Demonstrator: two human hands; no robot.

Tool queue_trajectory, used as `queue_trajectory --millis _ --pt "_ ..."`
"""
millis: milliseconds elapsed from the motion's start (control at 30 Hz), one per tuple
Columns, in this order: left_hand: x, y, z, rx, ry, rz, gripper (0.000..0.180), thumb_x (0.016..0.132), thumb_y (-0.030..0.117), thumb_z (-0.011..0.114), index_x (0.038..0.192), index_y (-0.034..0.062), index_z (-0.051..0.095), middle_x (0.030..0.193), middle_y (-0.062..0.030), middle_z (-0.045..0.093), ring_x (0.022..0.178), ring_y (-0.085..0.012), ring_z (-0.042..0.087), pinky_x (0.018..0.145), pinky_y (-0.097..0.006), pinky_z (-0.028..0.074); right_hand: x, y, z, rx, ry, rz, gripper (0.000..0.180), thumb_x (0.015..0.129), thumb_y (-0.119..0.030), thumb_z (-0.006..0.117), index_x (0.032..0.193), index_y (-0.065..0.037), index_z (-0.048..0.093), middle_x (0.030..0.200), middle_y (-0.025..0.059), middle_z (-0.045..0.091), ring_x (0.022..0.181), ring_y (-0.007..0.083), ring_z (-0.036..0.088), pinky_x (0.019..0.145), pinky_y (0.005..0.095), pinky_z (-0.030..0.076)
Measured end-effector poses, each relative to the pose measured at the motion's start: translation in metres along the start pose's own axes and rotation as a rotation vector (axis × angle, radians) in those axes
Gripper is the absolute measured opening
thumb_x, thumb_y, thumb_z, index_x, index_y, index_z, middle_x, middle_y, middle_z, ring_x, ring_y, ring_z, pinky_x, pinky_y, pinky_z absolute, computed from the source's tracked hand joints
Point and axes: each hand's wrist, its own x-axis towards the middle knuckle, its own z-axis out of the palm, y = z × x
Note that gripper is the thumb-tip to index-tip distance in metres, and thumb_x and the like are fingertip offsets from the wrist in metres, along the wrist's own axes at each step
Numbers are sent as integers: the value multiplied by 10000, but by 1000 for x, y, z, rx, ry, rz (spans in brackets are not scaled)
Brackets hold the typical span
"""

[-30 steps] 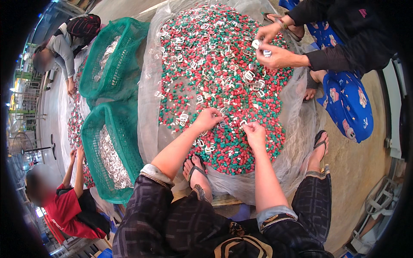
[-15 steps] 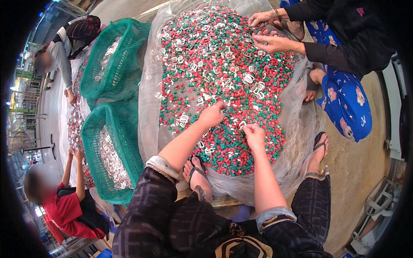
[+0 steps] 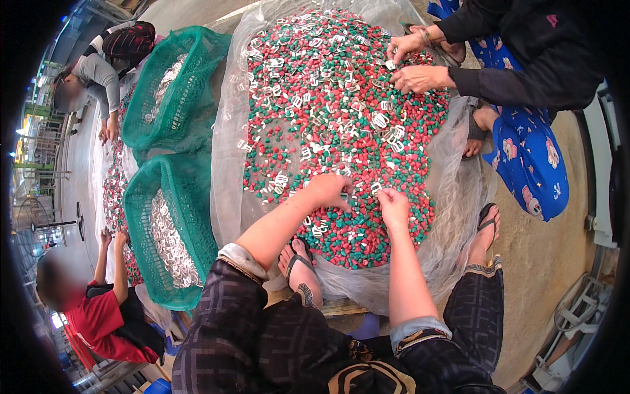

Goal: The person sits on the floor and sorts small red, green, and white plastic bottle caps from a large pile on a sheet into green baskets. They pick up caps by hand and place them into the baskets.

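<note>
A broad heap of red and green pebble-like pieces (image 3: 357,230) lies before me, with white slotted buckles (image 3: 379,121) scattered through it. Over the near middle of the heap is my left hand (image 3: 330,191), its fingers curved and apart with nothing visible between them. To its right, my right hand (image 3: 394,209) pinches a small white buckle (image 3: 376,188) between thumb and fingertips. Loose pieces lie just beneath both hands.
Two green mesh-lined baskets (image 3: 134,246) with white buckles stand at the left. A co-worker's hands (image 3: 420,79) work at the heap's far right. Two more people (image 3: 98,322) bend over another heap at the left. Translucent sheeting (image 3: 226,164) lies under my heap.
My left hand's fingers have spread and shifted slightly nearer. My right hand has moved slightly right with the buckle. The co-worker's hands at the far right have come closer together.
</note>
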Motion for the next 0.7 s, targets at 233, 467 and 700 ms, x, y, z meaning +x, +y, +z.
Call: queue_trajectory --millis 233,467,700 --pt "-6 -25 8 -133 2 -145 348 602 306 769 823 94 605 803 -80 632 786 -253 614 696 -373 483 -4 -6 4 -50 -14 13 194 797 -172 643 865 9 653 608 -32 538 544 45 450 504 226 369" --pt "-24 -26 14 -156 102 25 317 647 256 758 842 59 605 750 -62 622 686 -187 595 626 -313 461 -6 -4 11 -70 -49 -24 182 789 -168 648 848 4 652 586 -30 514 520 54 430 477 244 354" --pt "-31 -30 4 -1389 8 -252 138 768 173 633 802 59 563 700 -33 570 536 -111 476 466 -199 343 -12 -18 14 -43 -126 -94 155 797 -134 639 858 7 651 605 -25 531 538 53 445 494 228 369"
